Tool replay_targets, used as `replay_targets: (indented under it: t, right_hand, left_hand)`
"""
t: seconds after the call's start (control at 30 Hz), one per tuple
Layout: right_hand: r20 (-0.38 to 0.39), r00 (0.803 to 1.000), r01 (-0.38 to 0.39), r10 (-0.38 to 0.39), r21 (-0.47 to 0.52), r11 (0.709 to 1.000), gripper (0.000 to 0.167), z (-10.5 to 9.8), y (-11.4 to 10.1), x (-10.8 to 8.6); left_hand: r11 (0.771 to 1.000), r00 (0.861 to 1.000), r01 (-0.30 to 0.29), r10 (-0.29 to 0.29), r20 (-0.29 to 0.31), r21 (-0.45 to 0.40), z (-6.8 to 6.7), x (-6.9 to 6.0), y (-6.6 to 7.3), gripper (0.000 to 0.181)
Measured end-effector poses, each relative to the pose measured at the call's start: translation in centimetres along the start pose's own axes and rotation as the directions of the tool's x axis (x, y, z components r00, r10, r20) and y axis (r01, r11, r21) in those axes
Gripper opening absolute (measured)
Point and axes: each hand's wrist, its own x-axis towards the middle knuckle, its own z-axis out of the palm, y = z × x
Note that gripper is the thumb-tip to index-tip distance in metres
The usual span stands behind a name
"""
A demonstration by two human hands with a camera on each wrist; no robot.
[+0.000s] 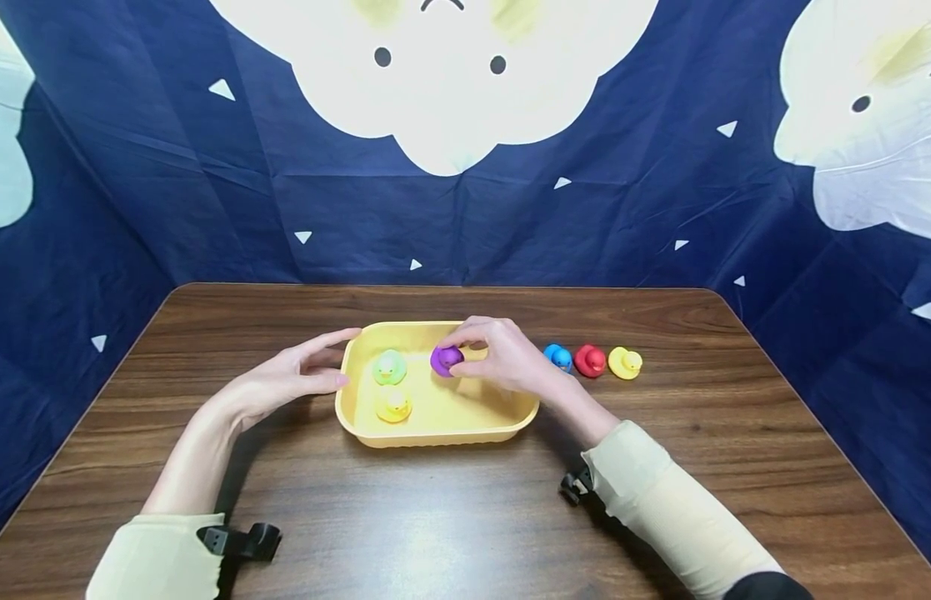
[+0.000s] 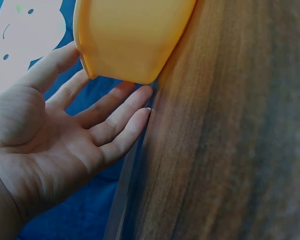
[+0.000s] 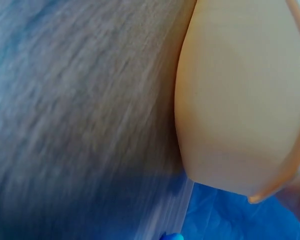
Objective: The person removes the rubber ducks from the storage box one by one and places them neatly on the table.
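A yellow rectangular tub [image 1: 427,438] sits on the table, with a green rubber duck [image 1: 389,367] and a yellow rubber duck [image 1: 393,405] in its left half. Inside the tub, my right hand [image 1: 503,354] pinches a purple rubber duck [image 1: 445,360] between thumb and fingers. Whether that duck touches the tub floor I cannot tell. My left hand [image 1: 292,373] touches the tub's left end with extended fingers; the left wrist view shows the palm and the loosely spread fingers [image 2: 115,120] against the tub wall [image 2: 130,45]. Only a blurred edge of the right hand appears in the right wrist view.
Right of the tub, a blue duck [image 1: 558,357], a red duck [image 1: 590,361] and another yellow duck [image 1: 626,363] stand in a row on the wooden table [image 1: 450,517]. My right forearm passes just in front of them. Dark blue cloth [image 1: 210,200] with white clouds hangs around the table.
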Motion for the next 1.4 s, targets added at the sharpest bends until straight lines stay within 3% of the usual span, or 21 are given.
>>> replay_targets:
  t: [0.43, 1.0, 1.4]
  right_hand:
    - [-0.038, 0.999, -0.015, 0.014, -0.015, 1.000, 0.029, -1.6, -0.1, -0.8]
    - [-0.152, 0.987, -0.058, 0.059, 0.005, 0.998, 0.032, -4.6, 0.4, -3.1]
    - [-0.188, 0.977, -0.105, 0.099, -0.021, 0.994, 0.031, -6.4, 0.7, -5.1]
  left_hand:
    - [1.000, 1.000, 0.002, -0.002, 0.000, 0.014, -0.2, -0.1, 0.2, 0.069]
    - [1.000, 1.000, 0.009, -0.009, 0.006, 0.018, -0.2, 0.1, 0.2, 0.070]
    - [1.000, 1.000, 0.009, -0.009, 0.007, 0.006, -0.2, 0.0, -0.1, 0.070]
